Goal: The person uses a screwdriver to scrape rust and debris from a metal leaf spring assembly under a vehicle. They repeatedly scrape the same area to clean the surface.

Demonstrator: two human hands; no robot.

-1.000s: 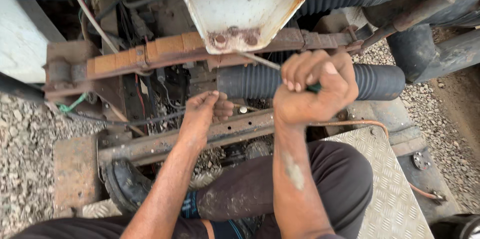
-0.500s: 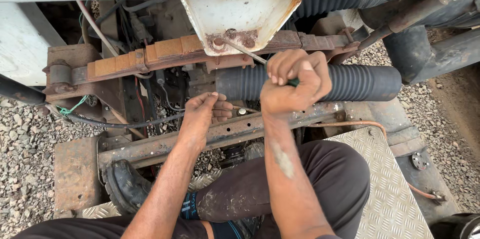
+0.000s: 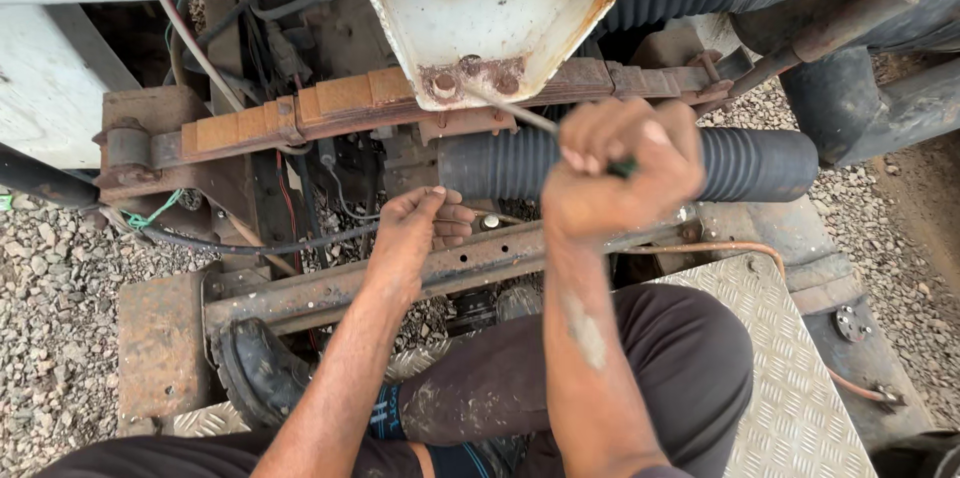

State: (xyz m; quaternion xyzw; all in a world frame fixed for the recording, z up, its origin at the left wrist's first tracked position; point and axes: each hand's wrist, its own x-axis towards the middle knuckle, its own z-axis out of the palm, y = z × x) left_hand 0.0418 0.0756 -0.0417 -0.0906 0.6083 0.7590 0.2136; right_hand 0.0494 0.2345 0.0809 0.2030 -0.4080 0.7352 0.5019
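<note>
Two bare hands are at work under a rusty vehicle frame. Fingers of the right hand [image 3: 620, 173] are clenched hard around a tool [image 3: 515, 110] — a thin metal shaft with a dark green grip, only a sliver of which shows between the fingers. The shaft runs up and left from the fist to the bolts [image 3: 470, 78] on the white bracket [image 3: 490, 23], its tip touching the rusty patch there. The fist itself sits just below and right of the bracket, in front of the ribbed black hose [image 3: 760, 163].

Fingers of the left hand [image 3: 420, 228] are curled loosely, palm down, resting on the rail [image 3: 330, 288] below and left of the bracket; whether they pinch anything I cannot tell, since the fingertips fold out of sight. A small nut or bolt head [image 3: 489, 222] shows just beside those fingertips.

Outward from there: the leaf spring [image 3: 280, 118] runs left from the bracket, brown and layered, ending in an eye on a rusty plate. Thin wires [image 3: 250, 243] and a green cord hang below it. Under the rail, a black boot [image 3: 255, 368] rests on a chequered plate [image 3: 800, 368] — dark trousers cover the bent knee. Gravel [image 3: 50, 318] lies to the far left of the bracket and again at far right, past the hose
</note>
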